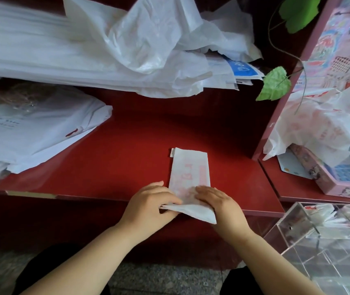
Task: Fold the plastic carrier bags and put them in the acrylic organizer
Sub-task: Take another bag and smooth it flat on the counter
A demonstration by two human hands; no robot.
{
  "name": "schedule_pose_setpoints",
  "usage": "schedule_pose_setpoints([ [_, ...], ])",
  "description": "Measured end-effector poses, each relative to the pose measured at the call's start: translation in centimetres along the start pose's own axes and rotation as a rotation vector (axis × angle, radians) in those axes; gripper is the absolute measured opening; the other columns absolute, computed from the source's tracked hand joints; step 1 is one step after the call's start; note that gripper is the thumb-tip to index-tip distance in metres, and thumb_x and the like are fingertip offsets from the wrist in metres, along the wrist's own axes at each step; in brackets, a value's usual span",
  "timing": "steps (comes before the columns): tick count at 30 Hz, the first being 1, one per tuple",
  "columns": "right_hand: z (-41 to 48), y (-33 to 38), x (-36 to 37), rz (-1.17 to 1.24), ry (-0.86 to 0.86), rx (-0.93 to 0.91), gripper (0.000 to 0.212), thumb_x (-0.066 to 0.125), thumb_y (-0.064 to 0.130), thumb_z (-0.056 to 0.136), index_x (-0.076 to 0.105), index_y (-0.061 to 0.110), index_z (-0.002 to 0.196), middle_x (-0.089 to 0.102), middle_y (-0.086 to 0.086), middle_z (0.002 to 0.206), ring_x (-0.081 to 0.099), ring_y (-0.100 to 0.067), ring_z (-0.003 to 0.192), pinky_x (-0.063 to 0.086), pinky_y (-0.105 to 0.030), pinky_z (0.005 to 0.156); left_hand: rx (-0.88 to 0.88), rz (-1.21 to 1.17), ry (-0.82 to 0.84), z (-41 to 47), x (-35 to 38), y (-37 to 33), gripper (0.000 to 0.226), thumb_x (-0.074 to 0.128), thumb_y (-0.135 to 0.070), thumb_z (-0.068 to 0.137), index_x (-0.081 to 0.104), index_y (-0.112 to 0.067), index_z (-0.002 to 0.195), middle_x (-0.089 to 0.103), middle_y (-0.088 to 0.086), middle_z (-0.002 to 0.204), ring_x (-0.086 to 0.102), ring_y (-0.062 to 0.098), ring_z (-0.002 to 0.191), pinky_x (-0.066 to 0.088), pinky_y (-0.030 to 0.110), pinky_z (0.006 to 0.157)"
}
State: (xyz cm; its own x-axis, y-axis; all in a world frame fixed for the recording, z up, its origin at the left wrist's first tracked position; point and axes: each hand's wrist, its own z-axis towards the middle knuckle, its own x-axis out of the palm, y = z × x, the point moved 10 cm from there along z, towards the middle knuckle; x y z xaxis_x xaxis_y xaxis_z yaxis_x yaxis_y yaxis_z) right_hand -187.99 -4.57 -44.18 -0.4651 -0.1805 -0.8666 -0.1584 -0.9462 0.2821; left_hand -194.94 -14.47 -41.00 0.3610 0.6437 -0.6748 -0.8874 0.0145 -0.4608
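A white plastic carrier bag (190, 167) with red print lies as a narrow folded strip on the red table (127, 145), near its front edge. The strip's near end is turned into a triangular fold. My left hand (148, 204) pinches the left corner of that triangle. My right hand (218, 202) presses flat on the fold's right side. The clear acrylic organizer (310, 237) stands at the lower right, with folded bags showing in its compartments.
A big heap of loose white bags (127, 45) fills the back of the table. Flat white bags (31, 133) lie at the left. At the right, more printed bags (323, 124), a pink box (319, 177) and green leaves (275, 84).
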Motion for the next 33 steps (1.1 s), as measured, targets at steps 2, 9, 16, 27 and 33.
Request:
schedule_pose_setpoints([
  [2, -0.2, -0.7, -1.1, 0.060, -0.095, 0.043, 0.031, 0.049, 0.021, 0.074, 0.073, 0.010, 0.088, 0.073, -0.003, 0.093, 0.065, -0.013, 0.089, 0.052, -0.033, 0.074, -0.118, -0.117, -0.008, 0.2, 0.3, 0.8, 0.038, 0.060, -0.043, 0.066, 0.073, -0.015, 0.088, 0.069, -0.011, 0.089, 0.058, 0.000, 0.087, 0.024, 0.005, 0.102],
  [9, 0.0, -4.2, -0.7, 0.272, 0.006, 0.433, 0.042, 0.055, 0.017, 0.091, 0.037, 0.018, 0.053, 0.040, 0.004, 0.039, 0.039, -0.011, 0.043, 0.028, -0.021, 0.047, -0.380, 0.012, 0.174, 0.8, 3.4, 5.1, 0.031, 0.062, -0.030, 0.085, 0.063, -0.020, 0.115, 0.050, -0.021, 0.125, 0.037, -0.004, 0.119, 0.014, 0.009, 0.104],
  [16, 3.4, -6.5, 0.2, 0.330, 0.091, 0.661, 0.036, 0.053, 0.030, 0.091, 0.048, 0.011, 0.061, 0.035, 0.002, 0.053, 0.030, -0.013, 0.049, 0.021, -0.029, 0.048, -0.700, -0.021, -0.056, 1.1, 2.1, 7.2, 0.020, 0.059, -0.028, 0.088, 0.052, -0.024, 0.107, 0.069, -0.008, 0.095, 0.060, 0.014, 0.094, 0.037, 0.024, 0.066],
  [27, 6.2, -7.9, 2.9, 0.123, 0.384, 0.847, 0.024, 0.045, 0.034, 0.091, 0.060, 0.015, 0.088, 0.045, 0.005, 0.064, 0.044, -0.012, 0.055, 0.027, -0.020, 0.049, -0.637, 0.099, -0.217, 1.1, 1.0, 6.6, 0.041, 0.060, -0.025, 0.087, 0.047, -0.013, 0.124, 0.054, -0.014, 0.081, 0.060, 0.021, 0.085, 0.029, 0.024, 0.063],
  [33, 6.1, -8.3, 3.2, 0.093, 0.391, 0.897, 0.032, 0.044, 0.033, 0.092, 0.061, 0.011, 0.107, 0.054, 0.000, 0.081, 0.052, -0.021, 0.076, 0.036, -0.024, 0.065, -0.366, 0.323, -0.159, 3.7, 1.0, 4.9, 0.036, 0.070, -0.021, 0.073, 0.064, -0.006, 0.104, 0.064, 0.007, 0.081, 0.063, 0.029, 0.070, 0.048, 0.034, 0.058],
])
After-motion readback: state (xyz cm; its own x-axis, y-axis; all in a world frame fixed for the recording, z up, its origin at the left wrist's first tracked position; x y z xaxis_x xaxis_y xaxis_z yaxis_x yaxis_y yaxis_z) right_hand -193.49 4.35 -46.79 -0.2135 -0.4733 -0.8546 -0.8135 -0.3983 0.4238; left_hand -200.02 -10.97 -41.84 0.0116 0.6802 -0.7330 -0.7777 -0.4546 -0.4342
